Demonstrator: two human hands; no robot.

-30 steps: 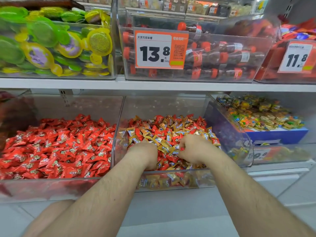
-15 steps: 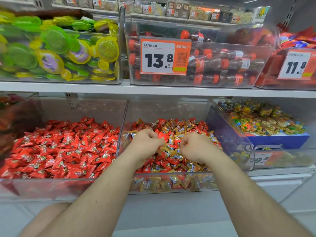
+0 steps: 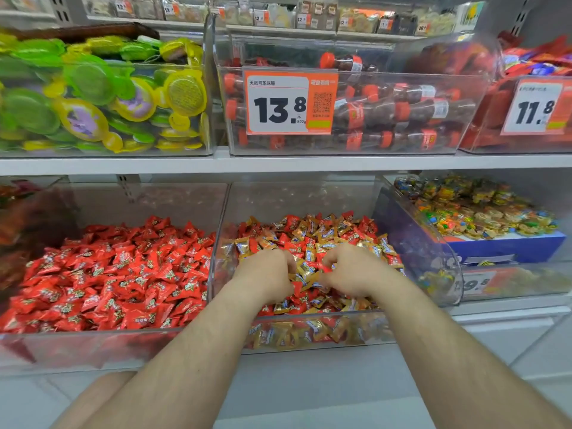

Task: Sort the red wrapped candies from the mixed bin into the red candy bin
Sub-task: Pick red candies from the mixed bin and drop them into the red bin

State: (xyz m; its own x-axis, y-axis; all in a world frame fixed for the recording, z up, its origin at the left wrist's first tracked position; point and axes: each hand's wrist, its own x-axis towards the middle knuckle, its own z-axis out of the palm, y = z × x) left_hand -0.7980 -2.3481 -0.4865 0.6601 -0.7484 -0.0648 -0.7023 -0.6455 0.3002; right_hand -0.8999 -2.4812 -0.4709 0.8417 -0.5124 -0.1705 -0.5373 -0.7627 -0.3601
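Two hands, my left hand (image 3: 268, 275) and right hand (image 3: 349, 270), dig curled fingers into the mixed bin (image 3: 309, 332) to pick out red candies (image 3: 291, 222), though I cannot tell what they hold, for the red candy bin (image 3: 93, 351) just beside.

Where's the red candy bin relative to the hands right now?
In the head view the red candy bin sits lower left on the bottom shelf, directly left of the mixed bin where the left hand and right hand are digging.
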